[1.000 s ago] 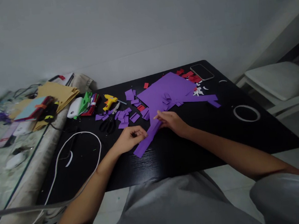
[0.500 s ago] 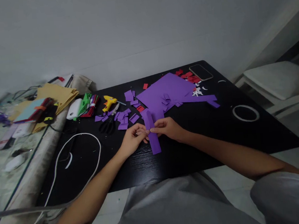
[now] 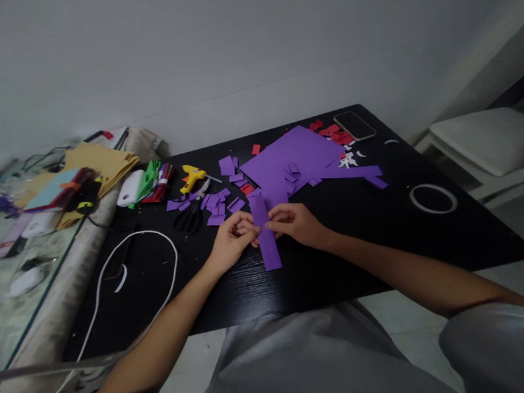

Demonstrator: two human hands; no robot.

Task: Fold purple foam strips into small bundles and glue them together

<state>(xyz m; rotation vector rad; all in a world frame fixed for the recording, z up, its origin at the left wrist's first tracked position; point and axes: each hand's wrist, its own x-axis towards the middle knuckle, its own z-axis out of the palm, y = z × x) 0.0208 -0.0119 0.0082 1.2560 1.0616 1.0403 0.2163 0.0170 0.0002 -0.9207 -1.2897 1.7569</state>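
A long purple paper strip (image 3: 270, 249) is held lengthwise over the front of the black table, its near end pointing toward me. My left hand (image 3: 233, 239) pinches its left edge, thumb on top and fingers curled beneath. From the other side my right hand (image 3: 300, 225) grips the right edge in the same way, the two thumbs nearly meeting across the strip. Just beyond the hands lies a large purple sheet (image 3: 295, 151), with small folded purple pieces on it. Black-handled scissors (image 3: 193, 216) rest left of my hands among cut purple pieces (image 3: 217, 205).
A yellow glue gun (image 3: 192, 178) lies behind the scissors. Bundled coloured strips (image 3: 162, 182) are at the left, near a looping white cable (image 3: 174, 259). At the back right lie a phone (image 3: 355, 126) and red scraps (image 3: 329, 130); a white ring (image 3: 433, 198) sits farther right.
The strip's upper part looked creased and raised before; now it lies flatter and straighter between my thumbs. Both hands stay in nearly the same place.
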